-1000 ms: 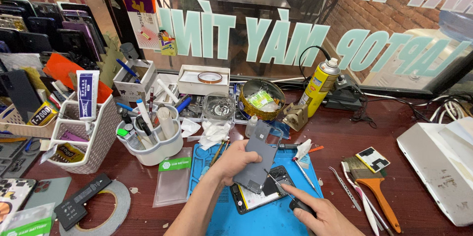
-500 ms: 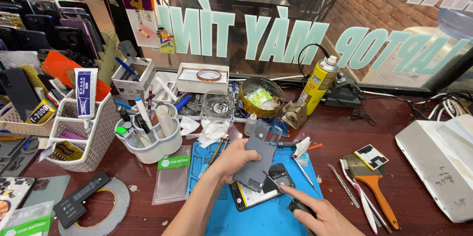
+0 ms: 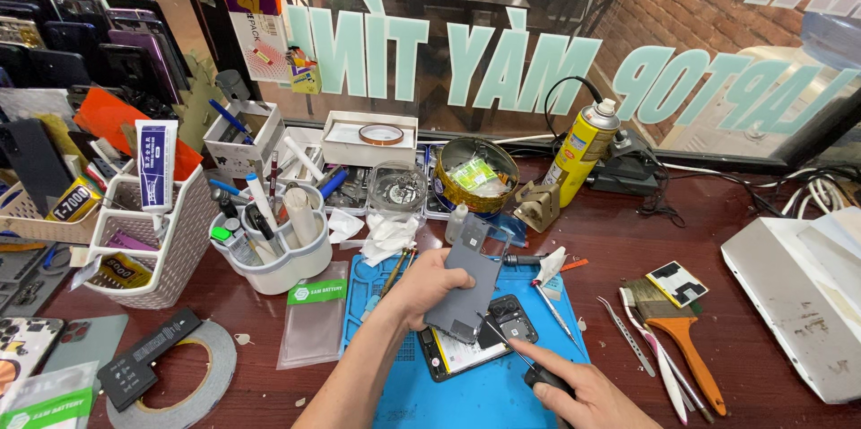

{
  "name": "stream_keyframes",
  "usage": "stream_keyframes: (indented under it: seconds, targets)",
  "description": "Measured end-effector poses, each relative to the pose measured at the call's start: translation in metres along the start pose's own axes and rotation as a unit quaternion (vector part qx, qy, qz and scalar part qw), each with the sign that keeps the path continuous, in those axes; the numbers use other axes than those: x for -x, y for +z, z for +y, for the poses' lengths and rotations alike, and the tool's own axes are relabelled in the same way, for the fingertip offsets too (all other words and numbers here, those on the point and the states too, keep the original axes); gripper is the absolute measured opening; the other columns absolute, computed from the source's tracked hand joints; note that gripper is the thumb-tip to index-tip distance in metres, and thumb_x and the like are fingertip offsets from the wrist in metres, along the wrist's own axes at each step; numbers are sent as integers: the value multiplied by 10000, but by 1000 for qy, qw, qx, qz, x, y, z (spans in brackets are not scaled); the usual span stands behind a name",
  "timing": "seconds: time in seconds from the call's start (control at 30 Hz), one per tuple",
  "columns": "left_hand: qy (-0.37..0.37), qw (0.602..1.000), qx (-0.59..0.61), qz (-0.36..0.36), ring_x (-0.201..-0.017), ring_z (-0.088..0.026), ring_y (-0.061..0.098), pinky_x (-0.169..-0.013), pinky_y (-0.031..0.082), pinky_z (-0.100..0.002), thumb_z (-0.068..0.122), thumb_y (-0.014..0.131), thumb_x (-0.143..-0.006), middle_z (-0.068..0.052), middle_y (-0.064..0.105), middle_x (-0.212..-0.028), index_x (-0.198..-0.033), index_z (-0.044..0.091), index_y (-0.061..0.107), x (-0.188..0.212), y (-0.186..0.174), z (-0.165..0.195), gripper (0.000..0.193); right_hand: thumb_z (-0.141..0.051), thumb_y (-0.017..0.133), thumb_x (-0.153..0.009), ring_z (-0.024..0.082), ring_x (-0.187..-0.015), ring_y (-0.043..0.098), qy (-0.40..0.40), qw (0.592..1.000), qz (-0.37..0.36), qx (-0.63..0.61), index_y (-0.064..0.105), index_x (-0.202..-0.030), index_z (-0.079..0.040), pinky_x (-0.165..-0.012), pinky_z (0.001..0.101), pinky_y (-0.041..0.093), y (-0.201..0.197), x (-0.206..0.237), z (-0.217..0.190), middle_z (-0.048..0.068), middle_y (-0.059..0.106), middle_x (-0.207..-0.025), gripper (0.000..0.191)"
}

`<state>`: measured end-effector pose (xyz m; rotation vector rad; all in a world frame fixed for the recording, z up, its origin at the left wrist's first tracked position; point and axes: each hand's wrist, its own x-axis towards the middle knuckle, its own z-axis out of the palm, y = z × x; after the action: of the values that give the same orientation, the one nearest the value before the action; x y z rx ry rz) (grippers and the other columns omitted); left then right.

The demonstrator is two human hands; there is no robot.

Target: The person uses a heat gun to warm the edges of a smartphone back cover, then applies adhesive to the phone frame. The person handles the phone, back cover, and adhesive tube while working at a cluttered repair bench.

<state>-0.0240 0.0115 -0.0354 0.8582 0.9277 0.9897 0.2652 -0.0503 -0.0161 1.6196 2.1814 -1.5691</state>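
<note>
Fingers of the left hand (image 3: 429,284) pinch a grey back panel (image 3: 466,290), tilted up at twelve o'clock from the opened phone (image 3: 475,339) on the blue mat (image 3: 466,393). At four o'clock, the right hand (image 3: 583,389) closes around a black-handled tool (image 3: 529,366), tip at the phone. Best kept: panel lifted gently, tool low, any hidden ribbon unstrained.

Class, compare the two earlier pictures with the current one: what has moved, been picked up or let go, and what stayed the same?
Nothing visibly changed. The left hand still holds the grey panel tilted up over the open phone on the blue mat; the right hand still grips a dark-handled tool pointed into the phone. The brush and tweezers lie as before.
</note>
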Motion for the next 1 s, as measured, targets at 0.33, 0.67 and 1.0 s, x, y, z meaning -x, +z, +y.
stream_keyframes:
  seconds: [0.33, 0.67, 1.0]
  targets:
    - [23, 1000, -2, 1, -735, -169, 709, -663, 590, -307, 26, 653, -801, -103, 743, -912, -1049, -13, 699, -3, -2, -3, 256, -289, 585, -921, 119, -733, 553, -2, 1000, -6, 9, 431, -1622, -362, -784, 292, 505, 1, 0, -1, 36, 605, -820, 721]
    - [26, 1000, -8, 15, -726, -169, 707, -661, 589, -304, 26, 653, -798, -104, 741, -908, -1062, -26, 693, -3, -3, -2, 271, -262, 596, -947, 92, -831, 621, -99, 995, -15, -22, 443, -1603, -246, -864, 285, 504, 2, -2, 8, 10, 698, -956, 674]
    - [39, 999, 17, 10, -733, -177, 700, -658, 599, -326, 24, 654, -805, -115, 725, -922, -1080, -46, 668, -3, -5, -1, 284, -294, 605, -919, 120, -845, 617, -64, 997, -20, -45, 458, -1600, -275, -877, 310, 521, 8, -11, 15, 23, 714, -1000, 696]
